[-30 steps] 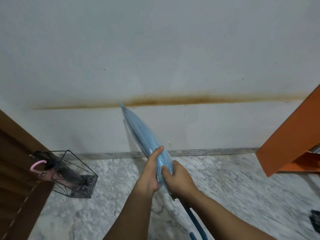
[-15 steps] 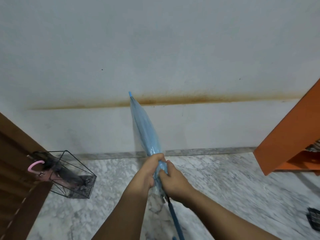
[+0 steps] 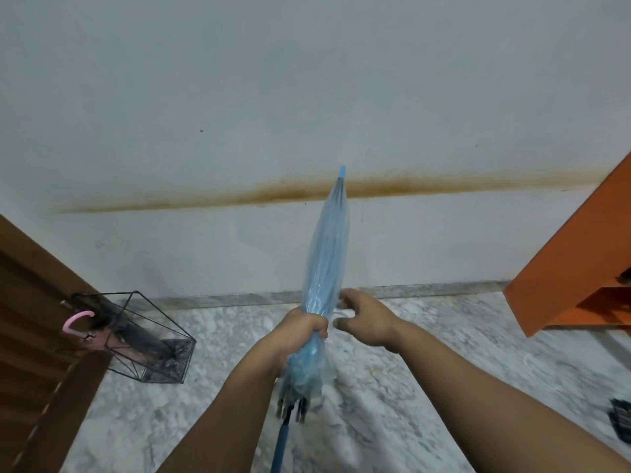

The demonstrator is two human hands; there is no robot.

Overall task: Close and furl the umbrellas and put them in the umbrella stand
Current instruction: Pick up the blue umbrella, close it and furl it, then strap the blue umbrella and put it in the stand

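A light blue translucent umbrella [image 3: 327,254] is closed and furled, its tip pointing up toward the wall and its blue shaft running down to the bottom edge. My left hand [image 3: 300,331] grips the bunched lower canopy. My right hand [image 3: 365,319] is just right of the canopy, fingers loosely curved, fingertips at the fabric and holding nothing I can make out. A black wire umbrella stand [image 3: 102,295] sits on the floor at the left. It holds a dark umbrella with a pink hooked handle [image 3: 76,320].
A brown wooden door [image 3: 30,336] fills the left edge beside the stand. An orange cabinet [image 3: 573,268] juts in from the right. A dark object [image 3: 621,418] lies on the marble floor at the far right. A white wall stands straight ahead.
The umbrella has swung from leaning left to nearly upright and shifted right. My right hand has let go of the canopy and opened beside it. My left hand keeps its grip.
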